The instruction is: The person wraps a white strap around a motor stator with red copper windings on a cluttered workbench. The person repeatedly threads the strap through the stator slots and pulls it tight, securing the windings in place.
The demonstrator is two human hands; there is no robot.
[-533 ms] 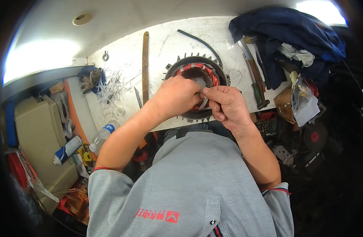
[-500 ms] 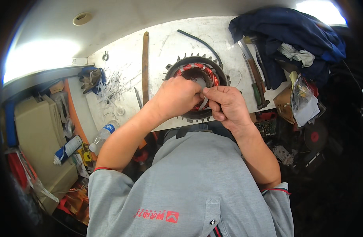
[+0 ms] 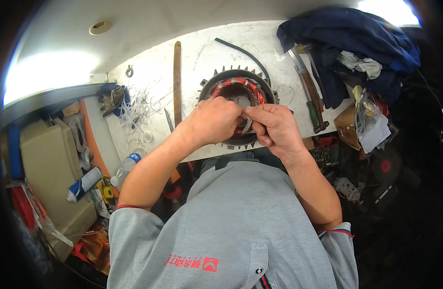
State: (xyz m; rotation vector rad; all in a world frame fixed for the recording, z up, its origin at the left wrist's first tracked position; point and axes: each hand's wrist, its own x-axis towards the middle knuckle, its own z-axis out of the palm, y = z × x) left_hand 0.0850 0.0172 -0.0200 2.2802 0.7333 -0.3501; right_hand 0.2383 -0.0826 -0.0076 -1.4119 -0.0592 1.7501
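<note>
A finned round motor stator (image 3: 272, 86) sits at the bench's near side, with a ring of red copper windings (image 3: 252, 86) inside it. A thin white strip (image 3: 249, 126) lies around the near part of the windings and runs up to my fingertips. My left hand (image 3: 212, 120) is closed over the near left of the stator, its fingertips mostly hidden, apparently pinching the strip. My right hand (image 3: 279, 126) is closed too, thumb and forefinger pinched at the strip. Both sets of fingertips nearly meet above the stator's opening.
Left on the white bench (image 3: 154, 72) are a flat wooden stick (image 3: 177, 82), loose white strips (image 3: 133, 111) and a pointed blade (image 3: 169, 119). A bent black tube (image 3: 243, 52) lies behind the stator. To the right are a hammer (image 3: 318, 108) and dark blue cloth (image 3: 346, 38). A plastic bottle (image 3: 127, 166) stands lower left.
My hands stay closed together at the strip with only a slight shift. The whole view has moved a few pixels.
</note>
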